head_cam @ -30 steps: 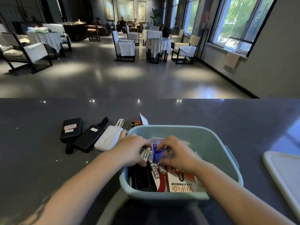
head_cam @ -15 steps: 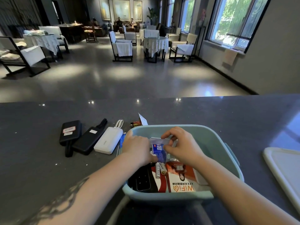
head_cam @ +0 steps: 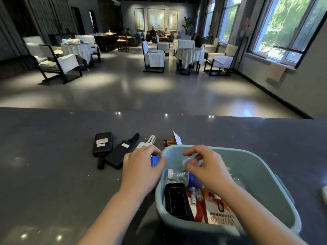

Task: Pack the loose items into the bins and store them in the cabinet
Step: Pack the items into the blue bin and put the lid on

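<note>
A teal bin (head_cam: 258,157) stands on the dark counter (head_cam: 53,156). It holds a black device (head_cam: 177,200), a red and white WiFi box (head_cam: 222,217), loose batteries (head_cam: 193,198) and a clear blister pack (head_cam: 177,175). My left hand (head_cam: 141,168) hovers just outside the bin's left rim, pinching a blue card piece (head_cam: 155,160). My right hand (head_cam: 208,168) is above the bin's inside, fingers closed on a clear plastic piece (head_cam: 192,162). A black labelled case (head_cam: 102,144), a black power bank (head_cam: 120,153) and a white power bank (head_cam: 151,140), partly hidden, lie left of the bin.
A small battery pack (head_cam: 169,142) and a white paper slip (head_cam: 177,139) lie behind the bin. A white lid (head_cam: 324,193) shows at the right edge. Beyond the counter's far edge is a lounge floor with chairs and tables.
Both hands held a blue battery pack over the bin. Now my left hand has drawn left over the rim with the blue piece, and my right hand keeps the clear plastic. The view tilted up.
</note>
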